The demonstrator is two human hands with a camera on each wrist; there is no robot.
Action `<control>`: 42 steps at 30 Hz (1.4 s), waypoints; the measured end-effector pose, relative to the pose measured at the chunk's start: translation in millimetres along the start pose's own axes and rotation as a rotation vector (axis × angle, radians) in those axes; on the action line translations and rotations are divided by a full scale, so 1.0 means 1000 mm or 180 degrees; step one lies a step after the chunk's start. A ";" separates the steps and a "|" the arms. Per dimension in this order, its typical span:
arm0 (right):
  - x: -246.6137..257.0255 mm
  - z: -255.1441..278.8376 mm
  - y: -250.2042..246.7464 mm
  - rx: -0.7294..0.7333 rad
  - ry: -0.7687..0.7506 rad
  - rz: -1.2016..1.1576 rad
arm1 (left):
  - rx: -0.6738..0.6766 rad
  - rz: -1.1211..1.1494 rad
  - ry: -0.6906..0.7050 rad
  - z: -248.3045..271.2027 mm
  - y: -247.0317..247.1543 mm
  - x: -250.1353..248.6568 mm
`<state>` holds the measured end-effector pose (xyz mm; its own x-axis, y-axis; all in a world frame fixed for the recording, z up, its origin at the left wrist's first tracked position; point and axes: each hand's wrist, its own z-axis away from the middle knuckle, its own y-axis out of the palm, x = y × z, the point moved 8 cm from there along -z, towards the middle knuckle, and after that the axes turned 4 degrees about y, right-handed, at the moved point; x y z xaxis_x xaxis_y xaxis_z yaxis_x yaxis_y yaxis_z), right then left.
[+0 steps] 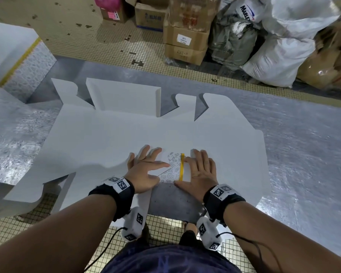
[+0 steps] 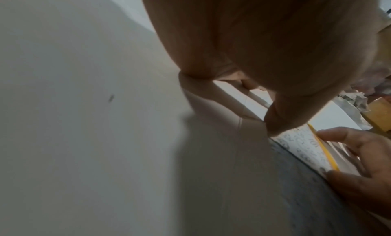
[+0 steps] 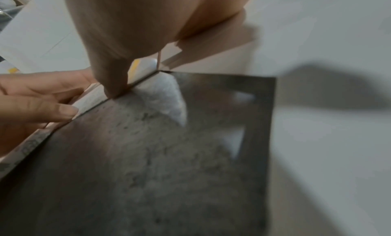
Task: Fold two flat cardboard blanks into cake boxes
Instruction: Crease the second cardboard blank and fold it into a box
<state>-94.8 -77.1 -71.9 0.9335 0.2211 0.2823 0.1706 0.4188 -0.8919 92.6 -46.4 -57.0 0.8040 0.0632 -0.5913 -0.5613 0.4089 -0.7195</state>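
Note:
A large white cardboard blank lies flat on the metal table. At its near edge a small flap is folded over, showing a printed pattern and a yellow stripe. My left hand presses flat on the flap's left part, fingers straight and spread. My right hand presses flat just right of the stripe. In the left wrist view my thumb touches the patterned flap. At the blank's far edge a wide panel stands partly raised. An assembled white box stands at the far left.
The blank's near tabs overhang the table edge above a tiled floor. Beyond the table are stacked brown cartons and white sacks. Bare metal shows in the notch below the flap.

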 end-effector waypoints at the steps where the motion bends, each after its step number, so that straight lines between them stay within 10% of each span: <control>1: 0.000 0.000 0.000 0.0013 0.0001 0.0002 | -0.0017 -0.0003 -0.0010 0.000 -0.001 0.000; 42: -0.014 0.010 -0.014 0.0377 -0.0447 -0.0582 | 0.0162 0.0043 -0.0061 -0.002 0.003 0.007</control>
<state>-113.8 -76.9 -60.1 0.8362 0.2490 0.4887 0.2866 0.5614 -0.7764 95.9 -46.7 -64.2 0.8002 0.0863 -0.5935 -0.5619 0.4536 -0.6918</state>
